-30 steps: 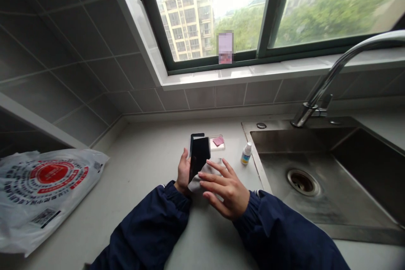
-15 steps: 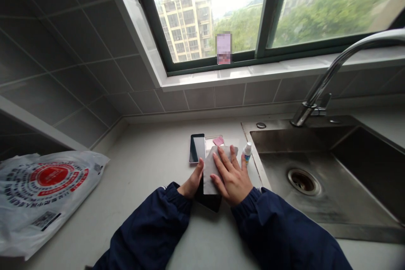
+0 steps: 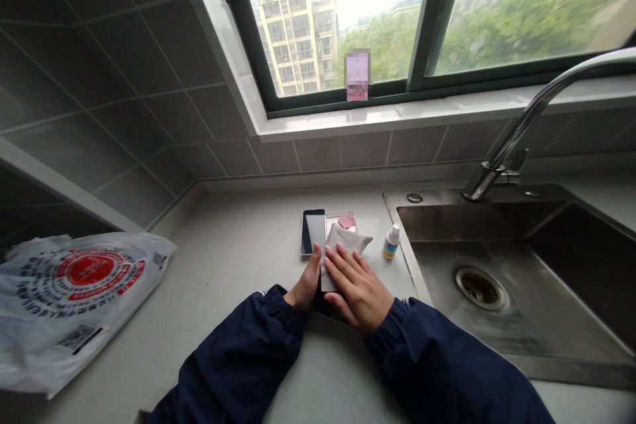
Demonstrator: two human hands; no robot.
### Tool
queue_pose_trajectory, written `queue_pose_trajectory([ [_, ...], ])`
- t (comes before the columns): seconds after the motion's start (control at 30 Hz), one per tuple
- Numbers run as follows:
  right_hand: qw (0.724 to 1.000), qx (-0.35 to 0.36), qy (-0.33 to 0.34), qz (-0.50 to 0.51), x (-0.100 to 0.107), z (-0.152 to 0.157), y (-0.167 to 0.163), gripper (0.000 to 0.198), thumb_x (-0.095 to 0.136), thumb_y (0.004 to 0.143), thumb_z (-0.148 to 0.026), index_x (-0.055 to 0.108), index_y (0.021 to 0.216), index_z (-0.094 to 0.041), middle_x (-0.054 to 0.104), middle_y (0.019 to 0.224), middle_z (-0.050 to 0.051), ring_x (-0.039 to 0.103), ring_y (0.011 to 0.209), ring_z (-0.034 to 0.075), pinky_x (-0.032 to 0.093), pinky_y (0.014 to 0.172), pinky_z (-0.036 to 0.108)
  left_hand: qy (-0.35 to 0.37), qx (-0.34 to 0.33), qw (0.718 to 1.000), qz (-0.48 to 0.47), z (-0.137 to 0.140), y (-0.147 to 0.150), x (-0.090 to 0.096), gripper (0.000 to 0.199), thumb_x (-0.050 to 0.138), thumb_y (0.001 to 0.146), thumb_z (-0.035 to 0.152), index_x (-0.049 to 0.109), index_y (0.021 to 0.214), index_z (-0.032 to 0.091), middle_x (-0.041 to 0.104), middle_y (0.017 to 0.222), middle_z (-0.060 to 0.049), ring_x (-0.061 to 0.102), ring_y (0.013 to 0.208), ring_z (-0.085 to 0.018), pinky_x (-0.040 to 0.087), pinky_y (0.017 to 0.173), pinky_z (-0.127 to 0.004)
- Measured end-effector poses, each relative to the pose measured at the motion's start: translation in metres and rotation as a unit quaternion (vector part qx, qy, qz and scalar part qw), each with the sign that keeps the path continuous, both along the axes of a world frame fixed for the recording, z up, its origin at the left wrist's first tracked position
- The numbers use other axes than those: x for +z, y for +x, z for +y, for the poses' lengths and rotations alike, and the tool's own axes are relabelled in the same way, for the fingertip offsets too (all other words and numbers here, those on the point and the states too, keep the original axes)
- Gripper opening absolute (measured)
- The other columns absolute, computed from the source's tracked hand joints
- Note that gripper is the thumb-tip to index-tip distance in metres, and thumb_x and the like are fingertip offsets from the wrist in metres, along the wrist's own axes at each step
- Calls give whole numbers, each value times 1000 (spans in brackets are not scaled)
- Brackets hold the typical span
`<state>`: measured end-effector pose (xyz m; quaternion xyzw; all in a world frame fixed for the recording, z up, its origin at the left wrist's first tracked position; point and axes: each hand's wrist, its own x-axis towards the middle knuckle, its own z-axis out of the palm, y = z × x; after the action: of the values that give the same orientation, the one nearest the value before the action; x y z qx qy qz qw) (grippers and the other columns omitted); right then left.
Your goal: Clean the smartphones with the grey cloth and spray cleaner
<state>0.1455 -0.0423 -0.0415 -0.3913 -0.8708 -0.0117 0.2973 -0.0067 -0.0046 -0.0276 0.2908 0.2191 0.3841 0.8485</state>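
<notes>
Indoors, a left hand grasps a black phone over the counter while the right hand, flat, presses a cloth onto it. A bottle stands beside the sink.

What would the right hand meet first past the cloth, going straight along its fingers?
Likely the phone lying on the counter, though depth is unclear and the right hand might pass above it.

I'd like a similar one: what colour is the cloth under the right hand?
The cloth is light grey, best seen in the head view.
</notes>
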Motion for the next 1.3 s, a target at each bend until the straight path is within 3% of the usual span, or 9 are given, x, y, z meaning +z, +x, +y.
queue_pose_trajectory([
  [0.13,1000,-14,-14,-7,3,2,3,65,47,99,-39,32,155,-10,26,161,14,19,151,34,33,117,55,21,-32,999,-16,-4,3,1,67,31,99,59,56,138,10,61,137,-16,47,138,-27,28,120,-39],
  [0.27,1000,-11,-9,3,4,2,3,62,48,99,-38,36,153,-10,28,160,15,20,151,34,33,117,55,10,-7,1000,-11,-4,4,2,66,35,99,58,57,137,10,62,136,-16,50,136,-26,28,120,-37],
  [0.47,998,36,16,43,4,-1,-1,46,44,99,-24,51,142,-9,43,153,16,30,148,30,37,117,49,-48,57,997,12,1,0,2,70,36,98,61,58,133,4,69,120,-20,60,124,-27,39,113,-37],
  [0.7,990,67,80,93,11,-1,-1,34,50,95,-15,62,126,-8,60,138,18,43,141,30,45,111,51,-61,18,998,-9,2,-2,6,87,35,91,73,54,135,0,70,110,-22,67,109,-29,48,101,-38],
  [0.97,991,118,36,50,18,6,17,44,51,96,-31,58,134,-10,53,146,15,37,145,29,35,118,52,-80,-89,991,-65,6,-15,5,92,31,87,79,44,146,9,65,123,-20,59,123,-34,38,109,-47],
  [1.2,999,38,-3,-21,14,14,23,60,45,100,-44,42,149,-8,33,158,17,23,150,35,34,116,57,-56,-148,985,-75,11,-18,3,96,13,89,78,40,150,8,61,134,-21,47,136,-34,24,118,-47],
  [1.3,998,43,-28,-35,11,10,17,67,46,99,-50,39,151,-9,30,160,16,21,150,36,31,117,56,-63,-139,986,-71,10,-18,2,98,12,89,79,42,148,7,61,134,-21,48,136,-34,23,118,-45],
])
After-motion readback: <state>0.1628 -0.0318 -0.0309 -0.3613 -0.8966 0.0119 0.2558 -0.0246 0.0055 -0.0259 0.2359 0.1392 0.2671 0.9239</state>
